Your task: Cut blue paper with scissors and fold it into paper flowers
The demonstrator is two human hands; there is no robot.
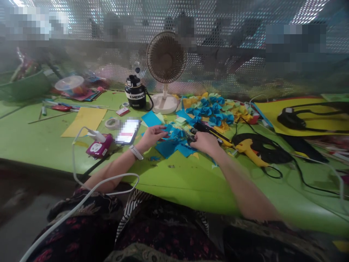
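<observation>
Because the right hand (pixel 205 142) curls over it, the dark object (pixel 193 138) at the centre of the frame is mostly hidden, and what it is cannot be made out; that grip is closed on it. Just beyond lies a long black-and-yellow tool (pixel 211 131), its shape hard to read. The left hand (pixel 152 135), with a white watch (pixel 136 152) on the wrist, reaches in from the lower left, fingers spread over loose blue paper pieces (pixel 168 147); whether this grip pinches a piece cannot be told. The pieces lie on the green bench (pixel 40 145) beneath and between the hands. Toward the upper right of them sits a cluster of blue paper flowers (pixel 209 111) among yellow and green scraps. Further right lies a yellow glue gun (pixel 249 151) beside its black cord. Left of the hands are a phone (pixel 128 131) with a blurred screen and a pink socket (pixel 99 145). A desk fan (pixel 165 60) and a black bottle (pixel 135 92) stand at top centre, before a perforated screen partly blotted out by blur.
</observation>
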